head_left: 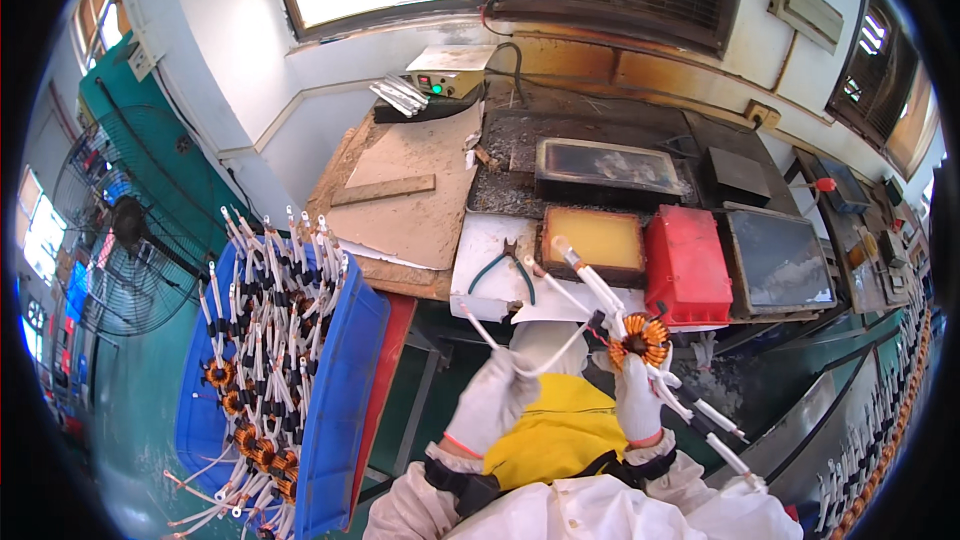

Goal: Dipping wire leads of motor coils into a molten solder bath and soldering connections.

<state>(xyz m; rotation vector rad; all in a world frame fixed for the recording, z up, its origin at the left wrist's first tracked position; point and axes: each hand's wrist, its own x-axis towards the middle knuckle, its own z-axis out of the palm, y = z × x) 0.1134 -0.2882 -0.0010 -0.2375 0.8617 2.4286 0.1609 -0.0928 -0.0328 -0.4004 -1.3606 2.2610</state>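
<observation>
In white work gloves, both my hands are closed in front of the bench. My right hand (637, 402) grips a toroidal coil (641, 342) wound with copper-coloured wire. Thick white-sleeved leads stick out of the coil, some toward the bench and some down to the right. The fingers of my left hand (492, 405) are closed around one thin white lead (562, 352), which bends across to the coil. On the bench edge just beyond lie blue-handled pliers (514, 256). Close to the coil's upper leads stands a tray of amber material (592, 238).
Left of me a blue bin (345, 390) is heaped with similar coils. A red box (688, 265) and a dark rectangular pot (560, 190) stand on the bench. Farther back is a control box (445, 83). A fan (128, 225) stands far left; more coils line the right.
</observation>
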